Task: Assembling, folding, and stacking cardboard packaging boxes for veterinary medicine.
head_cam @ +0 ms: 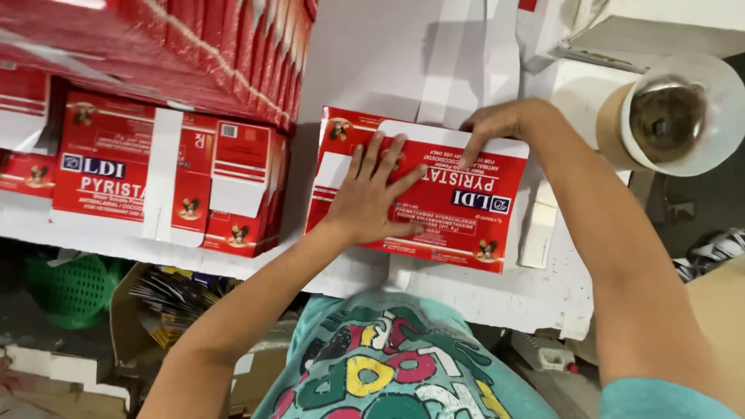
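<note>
On the white worktop (497,299), seen from the head camera, a flat red carton blank (450,206) lies printed side up between the person's two hands, slightly askew, its white flaps showing along the top and right edges. The left hand (371,194) lies on the carton's left half with palm down and fingers spread wide and flat; it presses and grips nothing. The right hand (493,128) sits at the top edge, fingertips bent down onto the white flap there; whether the thumb is tucked under the flap cannot be told.

As a judgement, the blank is light, thin card: stiff enough to keep its plane, yet quick to bend along its scored lines and to crease elsewhere. Its glossy print probably slides easily on the worktop, so a flat palm suits it for steadying, while edges and flaps are the places to pinch.

Left of it lies a pile of similar red blanks (167,178), well apart, with a fanned stack (225,54) above. A roll of white paper (667,116) stands at the right.
</note>
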